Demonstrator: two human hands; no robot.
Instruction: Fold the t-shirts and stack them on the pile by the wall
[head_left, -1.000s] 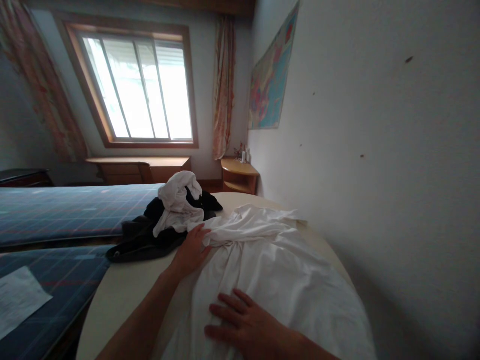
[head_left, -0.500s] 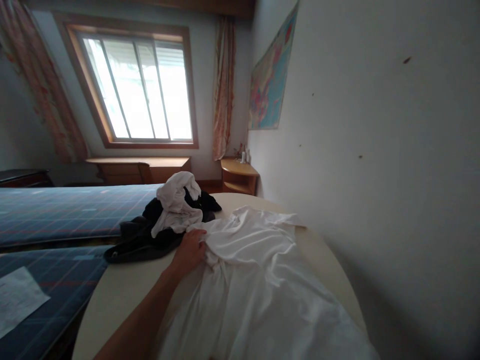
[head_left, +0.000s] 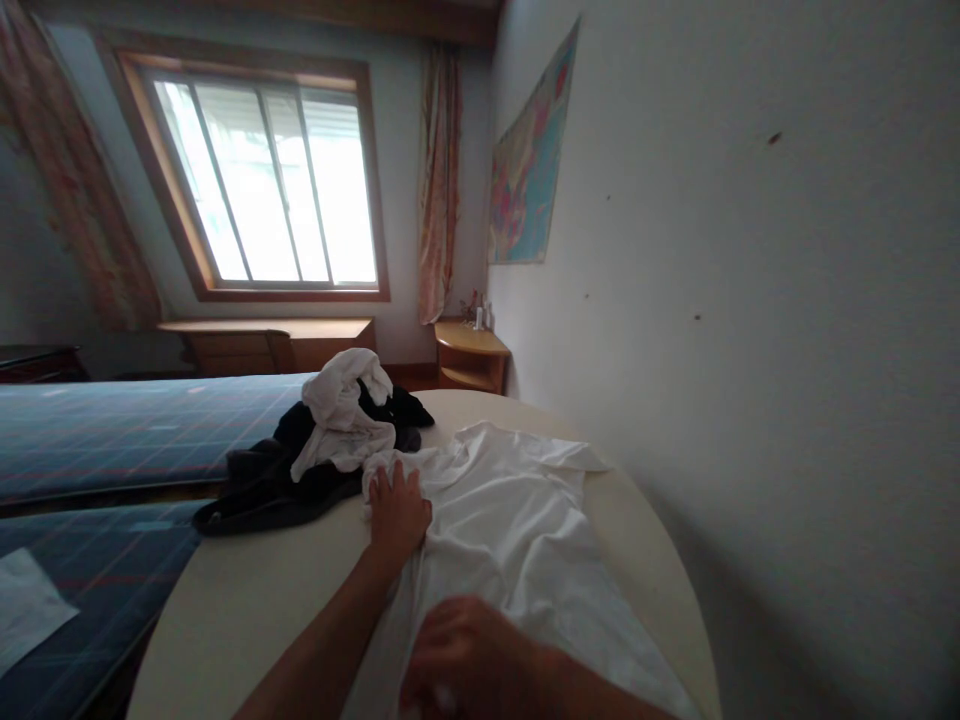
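A white shirt [head_left: 517,510] lies spread and wrinkled on a round cream table [head_left: 247,600], its sleeves toward the far side. My left hand [head_left: 399,508] rests on the shirt's left sleeve, fingers apart and pointing away from me. Over the lower part of the shirt is my right hand [head_left: 472,655], blurred, with its fingers bent to the left; whether it grips the fabric cannot be made out. Just beyond my left hand sits a heap of clothes, with a crumpled white garment [head_left: 341,410] on top of black clothing [head_left: 277,500].
Left of the table are blue plaid mattresses [head_left: 150,430], with a white sheet [head_left: 30,605] on the nearer one. A white wall [head_left: 712,400] runs close along the right. A wooden desk [head_left: 330,330] and a corner shelf [head_left: 471,340] stand at the back below the window.
My right hand has come into view from below, over the shirt. My left hand has shifted at the sleeve, its fingers now spread on it. The view has turned slightly right.
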